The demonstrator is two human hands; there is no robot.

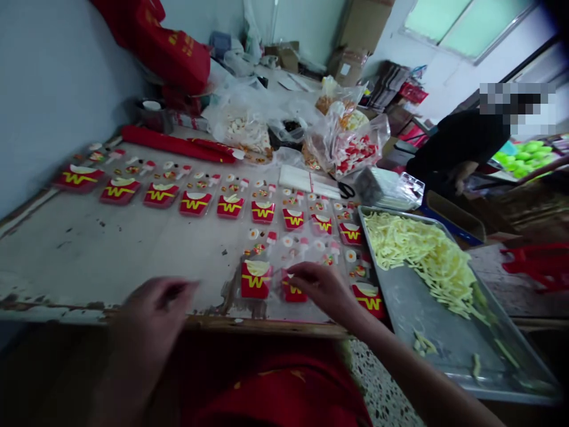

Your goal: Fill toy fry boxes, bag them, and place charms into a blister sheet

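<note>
Right hand (317,281) sits over a red carton (294,293) with a yellow W, front edge of the table (146,243), second from left in the near row. Its fingers are bent, thumb and forefinger nearly together at the carton's upper part; can't tell from here if a strip is pinched between them. The hand covers part of the carton, and the wrist blocks whatever lies just right of it. Left hand (162,302) is a smear (motion blur, bad one), fingers loosely curled above bare tabletop, left of the near row; can't make out whether they hold anything.

That carton lies flat, W facing up, mouth pointing away from the person; its pack's long axis runs from the table's front edge toward the back. Small food-shaped pieces (303,242) lie beyond the mouth, blurry under clear plastic.

Neighbour carton (256,279) just left points the same way, pale strips at its mouth. Back row of similar packs (195,203) stretches across the table. Metal tray (400,296) with pale strips (420,255) crowds the right side; black-handled scissors (345,190) and filled bags (360,151) sit behind. Co-worker (462,139) far right, partly cut off by clutter.
</note>
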